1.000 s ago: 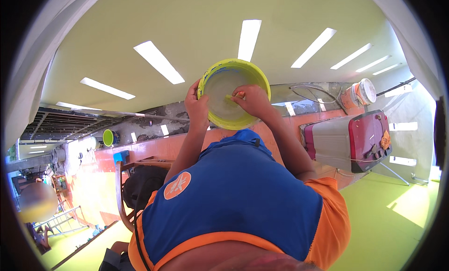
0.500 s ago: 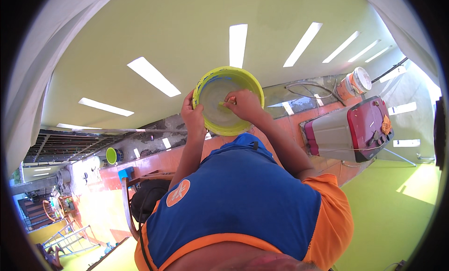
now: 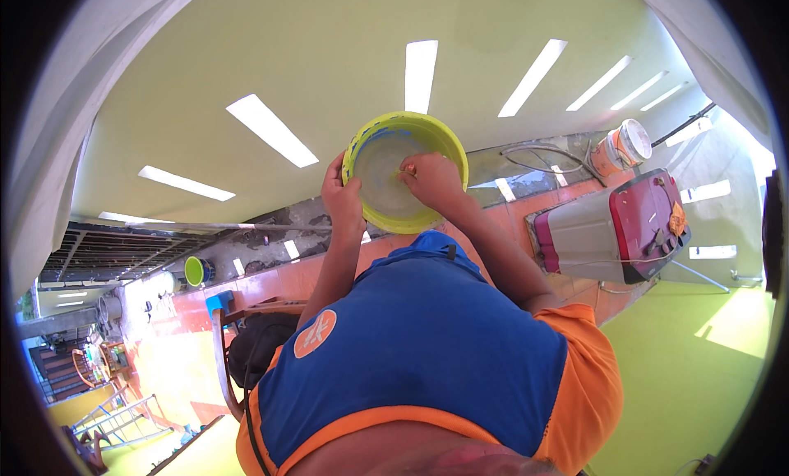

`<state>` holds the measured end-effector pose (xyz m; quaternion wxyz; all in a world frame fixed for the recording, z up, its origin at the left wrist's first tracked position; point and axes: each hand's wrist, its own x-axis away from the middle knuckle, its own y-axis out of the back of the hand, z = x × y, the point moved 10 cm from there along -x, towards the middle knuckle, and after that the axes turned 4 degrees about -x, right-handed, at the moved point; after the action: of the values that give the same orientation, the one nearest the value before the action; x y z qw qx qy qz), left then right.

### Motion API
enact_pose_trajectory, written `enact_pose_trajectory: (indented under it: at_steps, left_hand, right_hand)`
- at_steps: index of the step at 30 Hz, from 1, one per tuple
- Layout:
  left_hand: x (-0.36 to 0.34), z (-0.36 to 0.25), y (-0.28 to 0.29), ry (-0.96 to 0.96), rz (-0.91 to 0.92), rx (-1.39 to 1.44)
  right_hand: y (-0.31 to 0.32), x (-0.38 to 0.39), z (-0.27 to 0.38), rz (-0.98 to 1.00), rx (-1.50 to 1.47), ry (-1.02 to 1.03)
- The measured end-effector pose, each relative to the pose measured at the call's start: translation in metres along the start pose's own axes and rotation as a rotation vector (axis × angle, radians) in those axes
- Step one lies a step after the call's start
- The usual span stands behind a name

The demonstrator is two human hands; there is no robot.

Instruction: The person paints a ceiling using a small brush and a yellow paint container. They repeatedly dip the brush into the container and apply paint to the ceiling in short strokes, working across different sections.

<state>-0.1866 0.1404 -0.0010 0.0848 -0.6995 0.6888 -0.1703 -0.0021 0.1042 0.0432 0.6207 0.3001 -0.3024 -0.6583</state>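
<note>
I have a lime-green round basin [image 3: 405,225] raised in front of me, blue flecks along its inner wall and greyish cloudy contents inside. The fingers and thumb of my left hand [image 3: 345,198] clasp its left rim. Inside the basin, my right hand [image 3: 431,180] pinches a small yellow-green object [image 3: 401,173] with some orange near the fingers; its exact kind is too small to make out. My blue vest [image 3: 419,328] with orange sleeves fills the lower middle of the view.
A grey and magenta washing machine [image 3: 579,233] stands at right, near a white-orange bucket [image 3: 612,151] and hose [image 3: 534,159]. A green bucket [image 3: 194,270], wooden chair [image 3: 223,361] with a black bag [image 3: 251,353], and metal ladder [image 3: 123,418] are at left. A pale green wall [image 3: 345,48] rises beyond the basin.
Since a second ago the view has shifted slightly, with basin and hands a little left and lower. A blurred figure at the left edge is gone from view. Both grips are unchanged.
</note>
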Motion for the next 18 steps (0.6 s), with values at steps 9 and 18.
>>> enact_pose_trajectory:
  at_steps: [9, 18]
  left_hand:
    - [0.002, 0.002, -0.003, -0.040, 0.019, 0.018]
    - [0.009, -0.001, -0.004, -0.045, -0.001, -0.055]
  right_hand:
    - [-0.002, 0.004, -0.009, -0.027, -0.030, -0.010]
    - [-0.005, 0.004, -0.014, 0.013, -0.100, -0.039]
